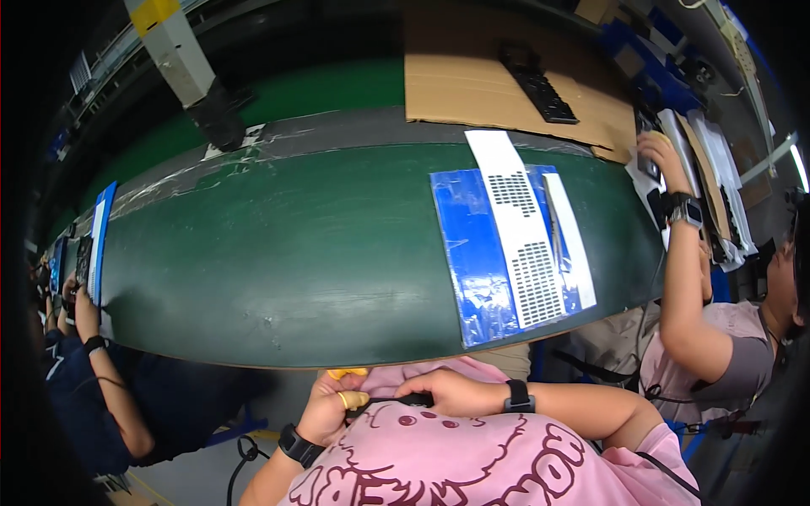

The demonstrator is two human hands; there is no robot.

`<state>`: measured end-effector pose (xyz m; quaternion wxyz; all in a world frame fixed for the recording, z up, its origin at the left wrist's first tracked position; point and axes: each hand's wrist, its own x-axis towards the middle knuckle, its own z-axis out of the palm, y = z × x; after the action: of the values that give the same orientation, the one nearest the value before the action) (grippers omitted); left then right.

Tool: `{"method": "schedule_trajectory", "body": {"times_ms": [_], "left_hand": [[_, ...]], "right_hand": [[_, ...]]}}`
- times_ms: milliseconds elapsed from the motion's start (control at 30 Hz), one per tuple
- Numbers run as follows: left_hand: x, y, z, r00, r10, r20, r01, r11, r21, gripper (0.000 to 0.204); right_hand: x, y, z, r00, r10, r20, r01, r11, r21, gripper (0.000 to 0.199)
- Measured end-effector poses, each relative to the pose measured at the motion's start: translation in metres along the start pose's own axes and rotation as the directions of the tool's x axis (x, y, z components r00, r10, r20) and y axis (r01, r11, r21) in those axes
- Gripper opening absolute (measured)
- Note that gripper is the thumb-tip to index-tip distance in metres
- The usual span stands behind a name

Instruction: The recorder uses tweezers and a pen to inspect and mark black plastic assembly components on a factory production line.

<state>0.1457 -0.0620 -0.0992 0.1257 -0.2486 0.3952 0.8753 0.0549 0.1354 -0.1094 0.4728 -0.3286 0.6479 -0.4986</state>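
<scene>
You are gripping a black cable (384, 403) at your lap, left hand (332, 406) and right hand (447, 393) both closed on it; next, free it before reaching the white perforated panel (523, 240)

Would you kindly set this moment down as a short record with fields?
Left hand: below the belt edge, a yellow cot on one finger, touching a small black part
Right hand: closed over the same black part
Belt: green conveyor
On belt: blue tray with a white perforated panel
Neighbours: a person at each side, hands at the belt
</scene>
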Motion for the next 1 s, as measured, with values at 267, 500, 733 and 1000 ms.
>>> {"method": "schedule_trajectory", "body": {"times_ms": [267, 500, 733, 1000], "left_hand": [[-0.079, 0.034, -0.014, 0.734, -0.295, 0.612, 0.078, 0.932, 0.355, 0.052], [-0.097, 0.027, -0.035, 0.767, -0.173, 0.618, -0.081, 0.929, 0.360, 0.054], [-0.096, 0.014, -0.030, 0.755, -0.074, 0.651, -0.205, 0.917, 0.342, 0.051], [-0.126, 0.022, -0.022, 0.984, -0.010, 0.178, -0.053, 0.937, 0.345, 0.035]], "right_hand": [[-0.015, 0.002, -0.011, 0.991, 0.046, 0.122, -0.057, 0.994, 0.091, 0.027], [-0.003, -0.027, 0.006, 0.961, 0.257, -0.100, -0.239, 0.957, 0.164, 0.017], [0.034, -0.032, 0.012, 0.955, -0.062, 0.291, 0.239, 0.743, -0.626, 0.027], [0.028, -0.037, 0.022, 0.755, -0.583, 0.300, 0.567, 0.352, -0.745, 0.014]]}}
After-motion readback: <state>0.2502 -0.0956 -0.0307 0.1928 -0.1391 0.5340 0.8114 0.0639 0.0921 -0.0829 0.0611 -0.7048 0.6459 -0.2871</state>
